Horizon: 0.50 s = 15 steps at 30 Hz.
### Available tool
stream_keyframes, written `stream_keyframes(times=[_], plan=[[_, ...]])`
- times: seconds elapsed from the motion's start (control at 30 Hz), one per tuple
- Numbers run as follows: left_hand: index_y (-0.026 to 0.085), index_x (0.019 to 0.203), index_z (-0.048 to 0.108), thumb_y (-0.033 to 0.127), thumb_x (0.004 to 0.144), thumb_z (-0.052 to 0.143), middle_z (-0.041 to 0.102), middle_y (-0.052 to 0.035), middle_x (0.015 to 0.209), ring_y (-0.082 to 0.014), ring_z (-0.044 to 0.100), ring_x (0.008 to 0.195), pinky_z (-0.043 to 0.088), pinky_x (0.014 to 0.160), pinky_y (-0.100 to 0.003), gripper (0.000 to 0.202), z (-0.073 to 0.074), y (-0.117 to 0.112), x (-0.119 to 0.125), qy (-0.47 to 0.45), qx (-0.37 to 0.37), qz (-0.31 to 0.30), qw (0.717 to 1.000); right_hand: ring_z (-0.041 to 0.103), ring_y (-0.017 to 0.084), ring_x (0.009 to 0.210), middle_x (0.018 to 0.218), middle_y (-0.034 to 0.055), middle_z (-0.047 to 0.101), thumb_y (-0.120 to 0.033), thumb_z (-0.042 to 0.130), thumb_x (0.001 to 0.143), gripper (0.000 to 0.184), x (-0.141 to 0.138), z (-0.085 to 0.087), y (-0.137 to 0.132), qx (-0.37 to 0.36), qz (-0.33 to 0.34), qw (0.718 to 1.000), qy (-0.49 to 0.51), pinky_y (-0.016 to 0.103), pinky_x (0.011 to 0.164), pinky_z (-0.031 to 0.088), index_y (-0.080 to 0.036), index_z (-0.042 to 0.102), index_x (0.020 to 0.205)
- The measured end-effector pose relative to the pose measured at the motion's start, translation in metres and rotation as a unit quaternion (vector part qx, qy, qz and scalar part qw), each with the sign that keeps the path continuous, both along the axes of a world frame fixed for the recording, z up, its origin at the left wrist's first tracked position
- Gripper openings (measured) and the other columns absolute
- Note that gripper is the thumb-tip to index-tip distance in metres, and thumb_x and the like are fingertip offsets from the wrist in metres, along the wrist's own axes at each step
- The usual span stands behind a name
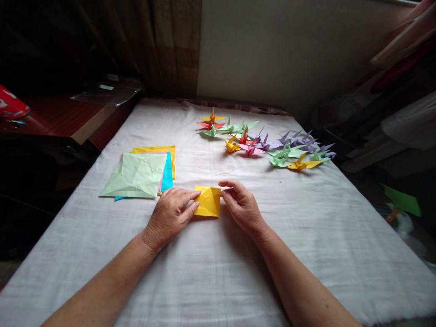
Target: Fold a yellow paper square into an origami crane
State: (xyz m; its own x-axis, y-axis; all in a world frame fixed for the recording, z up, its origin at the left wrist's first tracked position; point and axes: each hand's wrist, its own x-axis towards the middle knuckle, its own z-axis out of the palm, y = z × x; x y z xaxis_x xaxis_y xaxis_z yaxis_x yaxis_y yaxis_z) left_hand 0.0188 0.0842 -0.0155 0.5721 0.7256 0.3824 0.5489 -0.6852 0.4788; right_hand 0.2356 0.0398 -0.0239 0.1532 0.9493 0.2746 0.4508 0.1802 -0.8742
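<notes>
A small yellow sheet of origami paper (208, 202), folded into a squarish shape with creases across it, lies in front of me on the cloth. My left hand (173, 209) pinches its left side between thumb and fingers. At the paper's upper right corner is my right hand (241, 204), its index finger and thumb slightly apart; whether a fingertip touches the edge I cannot tell. To the left of my left hand rests a stack of square paper sheets (136, 175), pale green on top, with blue, pink and yellow edges showing beneath.
Several folded paper cranes (282, 154) in green, purple, orange, red and pink stand toward the back right of the white-clothed table (190, 281). A brown wooden surface (61, 122) at the left carries a clear plastic sleeve (109, 91) and a red container (12, 104).
</notes>
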Motion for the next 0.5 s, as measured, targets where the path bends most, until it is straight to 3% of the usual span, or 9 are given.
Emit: stream_keyframes(times=[0.17,0.37,0.5], plan=[[0.02,0.116,0.068,0.03,0.093,0.053,0.072,-0.0107,0.105,-0.0296,0.063,0.097,0.045,0.086,-0.046,0.03,0.0,-0.004,-0.001,0.136,0.061,0.096,0.984,0.067,0.015,0.079,0.102,0.0072,0.069,-0.024,0.051,0.087,0.021,0.005,0.001,0.0,-0.005,-0.022,0.998,-0.05,0.024,0.063,0.052,-0.02,0.064,0.104],[0.02,0.108,0.07,0.032,0.09,0.06,0.069,-0.0107,0.099,-0.0309,0.06,0.094,0.044,0.086,-0.048,0.024,0.012,-0.013,0.003,0.191,0.07,0.098,0.974,0.064,0.02,0.088,0.098,0.007,0.069,-0.029,0.064,0.084,0.017,0.003,0.007,-0.006,0.0,0.025,0.966,-0.258,0.032,0.08,0.051,-0.022,0.07,0.098],[0.022,0.105,0.07,0.024,0.089,0.061,0.067,-0.0104,0.118,-0.0313,0.058,0.11,0.043,0.096,-0.05,0.019,0.011,-0.013,0.007,0.154,0.106,0.063,0.98,0.062,0.02,0.086,0.09,0.0051,0.069,-0.025,0.067,0.083,0.005,-0.004,0.004,-0.007,-0.003,0.02,0.954,-0.298,0.032,0.079,0.048,-0.023,0.071,0.084]])
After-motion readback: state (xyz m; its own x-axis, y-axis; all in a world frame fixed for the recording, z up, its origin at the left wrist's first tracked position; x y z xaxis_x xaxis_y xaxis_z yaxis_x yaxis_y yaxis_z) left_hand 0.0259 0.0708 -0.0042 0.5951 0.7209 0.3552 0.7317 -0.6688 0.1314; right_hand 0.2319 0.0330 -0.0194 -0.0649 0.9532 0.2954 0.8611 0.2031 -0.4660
